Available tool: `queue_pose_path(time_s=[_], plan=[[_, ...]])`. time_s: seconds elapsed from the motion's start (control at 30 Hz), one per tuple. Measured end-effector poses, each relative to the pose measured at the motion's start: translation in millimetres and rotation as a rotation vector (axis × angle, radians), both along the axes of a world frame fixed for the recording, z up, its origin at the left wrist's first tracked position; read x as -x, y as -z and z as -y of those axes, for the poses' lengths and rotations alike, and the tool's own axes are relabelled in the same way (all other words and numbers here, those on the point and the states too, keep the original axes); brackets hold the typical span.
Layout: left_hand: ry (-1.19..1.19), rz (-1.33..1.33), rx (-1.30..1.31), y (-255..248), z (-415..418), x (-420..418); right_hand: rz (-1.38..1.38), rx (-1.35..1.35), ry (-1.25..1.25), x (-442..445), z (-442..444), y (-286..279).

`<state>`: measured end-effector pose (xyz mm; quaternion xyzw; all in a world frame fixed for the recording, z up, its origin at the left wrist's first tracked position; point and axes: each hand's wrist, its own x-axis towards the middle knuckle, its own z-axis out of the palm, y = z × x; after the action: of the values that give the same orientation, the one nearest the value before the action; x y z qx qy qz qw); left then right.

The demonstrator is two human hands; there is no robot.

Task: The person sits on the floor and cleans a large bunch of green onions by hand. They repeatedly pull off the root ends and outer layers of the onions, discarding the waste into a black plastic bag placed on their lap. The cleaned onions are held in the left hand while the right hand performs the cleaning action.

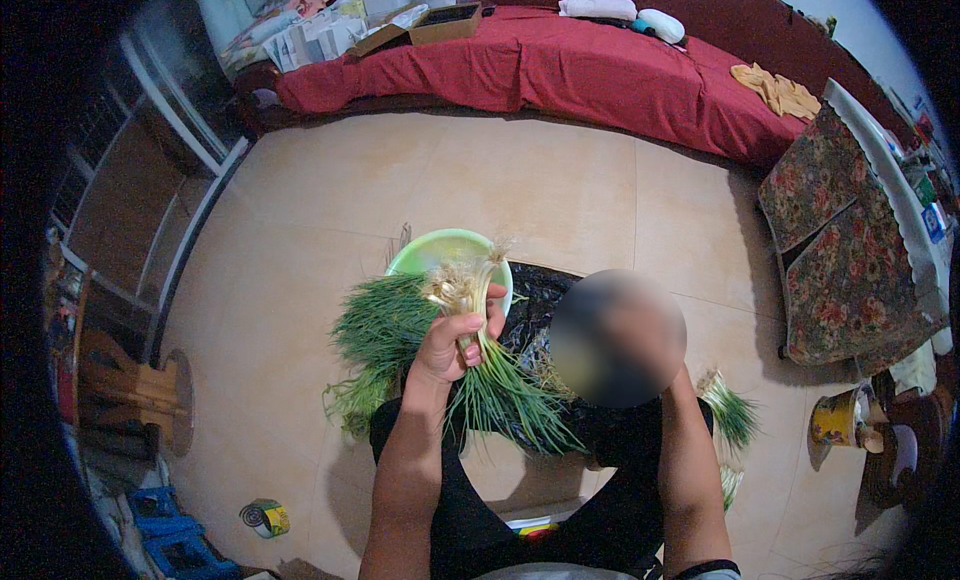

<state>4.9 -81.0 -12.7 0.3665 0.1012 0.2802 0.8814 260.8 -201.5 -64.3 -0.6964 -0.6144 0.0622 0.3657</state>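
Observation:
My left hand [448,347] grips a bunch of thin scallions [514,392], its pale bulbs and stringy roots pointing up and away and its green leaves fanning down to the right. A round blurred patch covers most of my right hand [649,325], so its fingers and anything in them cannot be made out. Beyond the held bunch is a light green plastic basin [442,238]. A thick heap of long green leaves [379,317] lies to the left of my left hand. Black plastic sheeting [536,283] spreads between the hands, with dry trimmings [551,373] on it.
On the tiled floor at right rest small scallion bundles [731,411], near a yellow patterned bucket [834,421]. A cloth-covered table [847,265] stands further right. A wooden stool [142,392], a blue plastic stool [176,535] and a tape roll [266,518] are at left. A red-covered bed [570,69] lies ahead.

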Motion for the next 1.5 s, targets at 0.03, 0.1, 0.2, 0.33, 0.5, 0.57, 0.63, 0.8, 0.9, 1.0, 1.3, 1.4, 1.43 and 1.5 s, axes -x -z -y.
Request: queue_pose_path(time_s=[0.03,0.1,0.2,0.33,0.5,0.57,0.63,0.8,0.9,1.0,1.3,1.4,1.43,1.5], plan=[[0.003,0.032,0.007,1,0,-1,-0.08,0.038,-0.03,2,0,-6],[0.031,0.102,0.019,3,-1,-2,-0.242,0.114,-0.094,15,0,-27],[0.114,0.17,0.023,10,-5,-3,-0.702,0.114,-0.26,41,1,-52],[0.162,0.124,0.013,16,-5,-7,-0.953,0.271,-0.43,59,-7,-57],[0.103,0.056,-0.023,13,-2,-12,-0.876,0.224,-0.452,75,-10,-63],[0.037,-0.007,-0.058,4,4,-15,-0.852,0.228,-0.487,77,-12,-58],[-0.001,-0.046,-0.05,2,8,-20,-0.848,0.17,-0.479,79,-10,-58],[-0.048,-0.135,-0.083,4,9,-24,-0.648,0.116,-0.445,75,-13,-44],[-0.075,-0.165,-0.085,5,10,-26,-0.654,0.072,-0.477,69,-12,-42],[-0.082,-0.192,-0.084,5,11,-27,-0.646,0.108,-0.433,67,-10,-47],[-0.074,-0.206,-0.081,12,9,-27,-1.227,0.355,-0.54,54,-6,-65],[-0.047,-0.231,-0.065,10,10,-27,-1.163,0.335,-0.481,57,-6,-62],[-0.032,-0.236,-0.051,9,11,-28,-1.105,0.309,-0.475,56,-7,-61],[0.004,-0.267,-0.05,11,11,-28,-0.99,0.256,-0.462,53,-9,-58]])
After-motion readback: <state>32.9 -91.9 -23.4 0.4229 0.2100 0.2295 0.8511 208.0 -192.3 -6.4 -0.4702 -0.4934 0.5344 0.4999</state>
